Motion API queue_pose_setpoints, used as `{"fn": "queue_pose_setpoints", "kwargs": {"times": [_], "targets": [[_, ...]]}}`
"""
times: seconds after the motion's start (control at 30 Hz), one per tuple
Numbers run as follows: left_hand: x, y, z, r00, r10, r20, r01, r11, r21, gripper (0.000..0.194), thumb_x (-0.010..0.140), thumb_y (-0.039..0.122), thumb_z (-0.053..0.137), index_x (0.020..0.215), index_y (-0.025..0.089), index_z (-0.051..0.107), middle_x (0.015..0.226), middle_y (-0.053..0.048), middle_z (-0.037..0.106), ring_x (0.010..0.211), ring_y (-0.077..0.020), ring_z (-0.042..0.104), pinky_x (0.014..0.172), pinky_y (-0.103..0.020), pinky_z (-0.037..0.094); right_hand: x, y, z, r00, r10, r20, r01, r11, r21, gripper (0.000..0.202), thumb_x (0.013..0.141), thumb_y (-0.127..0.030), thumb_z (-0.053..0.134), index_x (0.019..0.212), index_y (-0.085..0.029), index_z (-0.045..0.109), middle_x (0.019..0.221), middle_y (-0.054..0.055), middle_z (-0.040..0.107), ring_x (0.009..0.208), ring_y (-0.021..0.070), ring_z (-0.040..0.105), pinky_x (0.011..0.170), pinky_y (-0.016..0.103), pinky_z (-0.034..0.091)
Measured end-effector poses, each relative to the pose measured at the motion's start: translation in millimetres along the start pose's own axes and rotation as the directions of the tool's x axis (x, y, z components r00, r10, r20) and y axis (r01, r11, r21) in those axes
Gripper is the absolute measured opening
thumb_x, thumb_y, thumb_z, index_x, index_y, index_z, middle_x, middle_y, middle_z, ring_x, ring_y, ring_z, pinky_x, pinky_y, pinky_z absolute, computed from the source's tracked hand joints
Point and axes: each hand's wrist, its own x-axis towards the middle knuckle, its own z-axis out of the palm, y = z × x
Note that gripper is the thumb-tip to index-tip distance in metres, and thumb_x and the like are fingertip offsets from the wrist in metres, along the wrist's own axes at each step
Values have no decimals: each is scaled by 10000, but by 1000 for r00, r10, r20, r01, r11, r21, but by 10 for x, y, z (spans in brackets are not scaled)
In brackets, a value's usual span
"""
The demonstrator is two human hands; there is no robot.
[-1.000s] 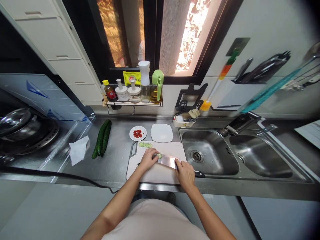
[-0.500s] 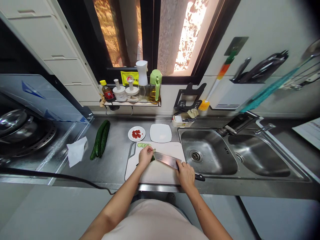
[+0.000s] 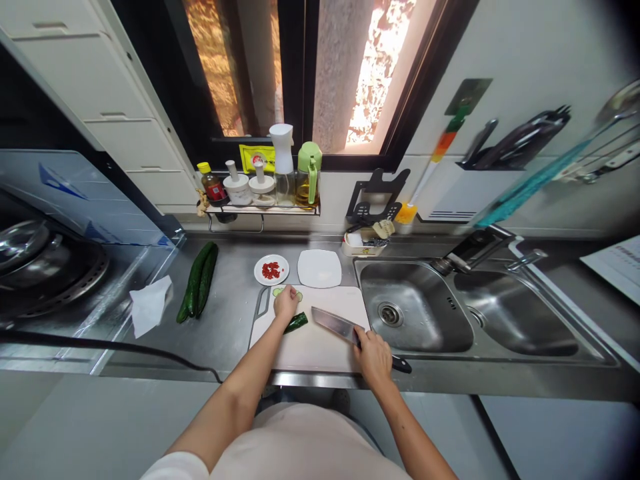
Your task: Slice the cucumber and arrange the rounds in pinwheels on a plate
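Observation:
My left hand (image 3: 286, 303) is over the upper left of the white cutting board (image 3: 325, 350), at a row of thin cucumber slices (image 3: 277, 291) that it partly covers. Its fingers are drawn together, and whatever is in them is hidden. Below that hand lies a cut piece of dark green cucumber (image 3: 297, 322), partly behind the wrist. My right hand (image 3: 375, 355) grips a kitchen knife (image 3: 336, 325) by its black handle, the blade held over the board and pointing left, apart from the cucumber piece.
Behind the board stand a plate of chopped red pieces (image 3: 271, 270) and a white square plate (image 3: 319, 269). Whole cucumbers (image 3: 198, 281) and a white paper (image 3: 150, 305) lie left. A double sink (image 3: 415, 333) is at right; a seasoning rack (image 3: 265, 210) hangs behind.
My left hand has moved left and up from the knife tip to the slices, uncovering the cucumber piece's cut end. The knife has shifted slightly right, away from that piece.

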Motion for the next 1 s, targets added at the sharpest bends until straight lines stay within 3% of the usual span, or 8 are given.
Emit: {"fn": "queue_pose_setpoints", "kwargs": {"times": [0.13, 0.23, 0.37, 0.47, 1.0], "targets": [[60, 17, -27, 999, 31, 19, -33, 997, 68, 114, 802, 264, 606, 909, 234, 582, 809, -1, 660, 773, -165, 585, 661, -249, 363, -14, 1, -3, 1000, 13, -1, -13, 1000, 20, 394, 849, -227, 536, 1243, -239, 539, 1039, 64, 634, 981, 206, 545, 779, 296, 323], [40, -16, -61, 993, 117, 27, -120, 979, 165, 139, 824, 284, 592, 953, 237, 607, 911, -22, 651, 858, -175, 568, 692, -257, 366, -21, 10, 12, 1000, 16, 0, -16, 999, 32, 397, 845, -224, 539, 1242, -245, 541, 1041, 55, 639, 977, 203, 549, 783, 292, 324], [-3, -83, -95, 953, 280, 112, -301, 904, 304, 183, 881, 302, 521, 993, 262, 660, 1050, -41, 611, 994, -193, 515, 760, -272, 365, -17, 16, 31, 1000, 11, 7, -11, 999, 47, 407, 844, -228, 536, 1251, -249, 535, 1044, 50, 644, 975, 200, 553, 795, 289, 331], [1, -113, -105, 924, 328, 197, -379, 857, 348, 234, 911, 297, 466, 1007, 266, 677, 1064, -45, 597, 1017, -198, 494, 786, -279, 361, -7, 5, 22, 1000, 11, 11, -11, 999, 48, 411, 840, -230, 538, 1251, -247, 535, 1056, 52, 644, 980, 201, 555, 797, 290, 338], [96, -235, 5, 900, 363, 242, -427, 846, 318, 308, 935, 247, 382, 1044, 233, 669, 1062, -68, 576, 965, -200, 497, 745, -283, 356, -21, -6, -22, 999, 27, 33, -29, 997, 76, 426, 841, -230, 525, 1266, -241, 532, 1079, 54, 643, 1007, 207, 555, 818, 295, 349]]}}
